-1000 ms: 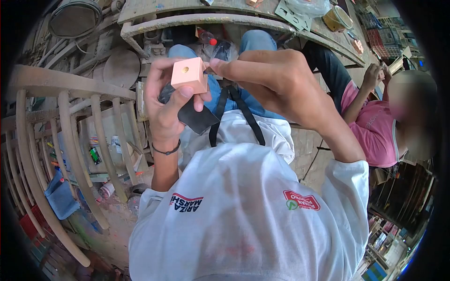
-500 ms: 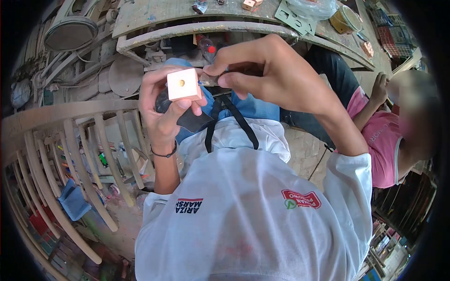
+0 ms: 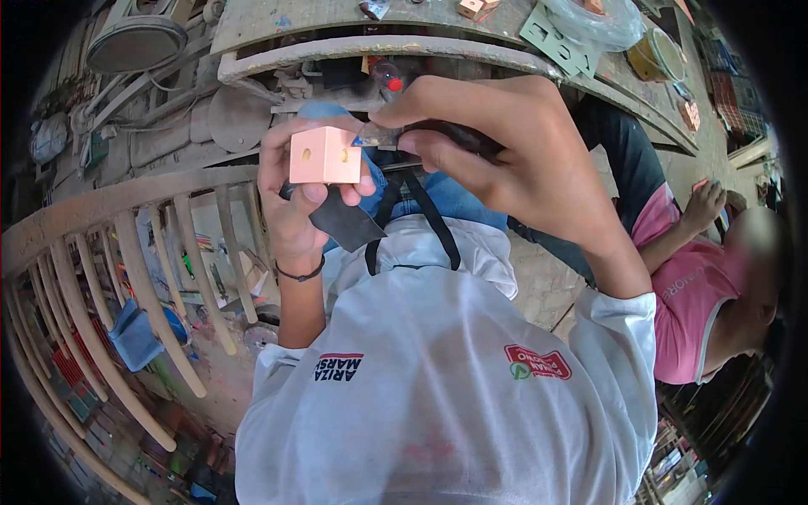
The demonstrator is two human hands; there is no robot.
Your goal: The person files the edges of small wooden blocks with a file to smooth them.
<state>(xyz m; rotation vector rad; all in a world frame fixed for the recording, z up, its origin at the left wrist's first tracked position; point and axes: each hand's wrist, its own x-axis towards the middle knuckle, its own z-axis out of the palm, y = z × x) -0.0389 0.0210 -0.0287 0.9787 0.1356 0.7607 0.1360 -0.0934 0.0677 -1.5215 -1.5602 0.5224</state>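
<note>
My left hand (image 3: 289, 198) is closed around a pale wooden block (image 3: 324, 156) with a round yellowish hole on each of two visible faces. A dark flexible sheet (image 3: 349, 220) hangs from the same hand, below the block. My right hand (image 3: 526, 156) pinches a dark-handled tool with a flat, blue-tipped end (image 3: 376, 137). Its tip is right at the block's right edge. Most of the handle is hidden inside my right hand.
A worn workbench (image 3: 320, 25) spans the top, bearing small wooden blocks (image 3: 478, 7), a green stencil plate (image 3: 560, 40) and a bucket (image 3: 655, 55). A slatted wooden piece (image 3: 135, 244) stands at left. Another person in pink (image 3: 686, 295) sits at right.
The block has turned in my left hand, so two holed faces show instead of one. My right hand has moved slightly right and down, keeping the tool at the block. The view has shifted a little.
</note>
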